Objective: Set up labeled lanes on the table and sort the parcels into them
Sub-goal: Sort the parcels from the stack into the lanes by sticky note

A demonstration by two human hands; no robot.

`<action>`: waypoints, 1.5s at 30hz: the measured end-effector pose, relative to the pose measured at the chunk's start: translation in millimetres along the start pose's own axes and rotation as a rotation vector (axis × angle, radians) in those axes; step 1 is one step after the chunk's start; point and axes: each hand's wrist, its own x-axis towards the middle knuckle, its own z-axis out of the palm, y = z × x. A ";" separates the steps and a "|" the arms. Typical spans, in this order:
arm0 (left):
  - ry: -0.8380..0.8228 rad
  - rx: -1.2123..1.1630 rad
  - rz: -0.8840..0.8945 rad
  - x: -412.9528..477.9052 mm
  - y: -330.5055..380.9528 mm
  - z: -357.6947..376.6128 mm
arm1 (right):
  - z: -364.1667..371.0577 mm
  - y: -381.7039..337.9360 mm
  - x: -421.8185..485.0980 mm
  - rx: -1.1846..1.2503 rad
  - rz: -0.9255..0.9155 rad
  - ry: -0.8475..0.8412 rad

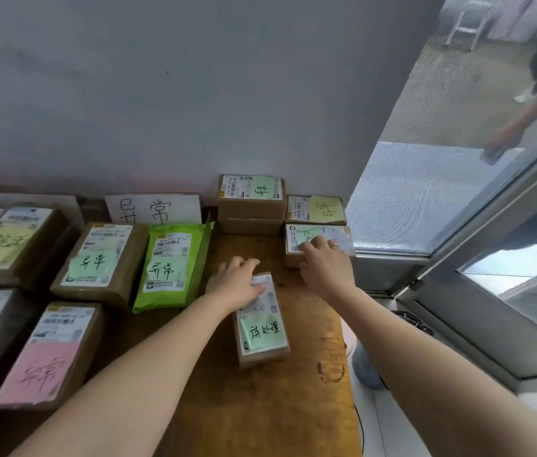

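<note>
Curled fingers [247, 263] of the left hand [235, 283] grip the far end of a small box [262, 334] bearing a green note, which lies near the middle of the wooden table [260, 407]. The right hand [324, 265] presses straight fingers [310, 247] flat on a second box [339, 239] at the table's window-side edge. To the left, a green mailer bag [169, 268] lies before a handwritten white sign [153, 209].
</note>
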 end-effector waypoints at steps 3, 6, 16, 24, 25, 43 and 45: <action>0.027 -0.020 0.007 11.4 5.8 -6.0 | 1.5 18.3 18.9 -0.010 0.080 -0.023; 0.031 -0.033 0.006 22.6 10.8 -9.2 | 5.8 35.3 36.6 -0.028 0.085 -0.118; 0.058 -0.030 0.076 48.8 40.3 -12.8 | 4.0 48.2 61.0 0.103 0.030 -0.364; -0.053 0.124 0.186 64.5 78.8 -6.1 | 9.7 70.9 47.4 0.304 -0.107 -0.303; -0.061 0.159 0.191 68.0 83.8 -4.7 | 7.6 73.6 45.1 0.372 -0.091 -0.298; 0.198 0.326 0.212 46.9 78.3 -34.3 | -21.9 61.3 24.4 0.715 0.261 -0.050; 0.238 0.317 0.162 30.4 62.6 -44.5 | -27.6 46.1 19.4 0.664 0.256 -0.073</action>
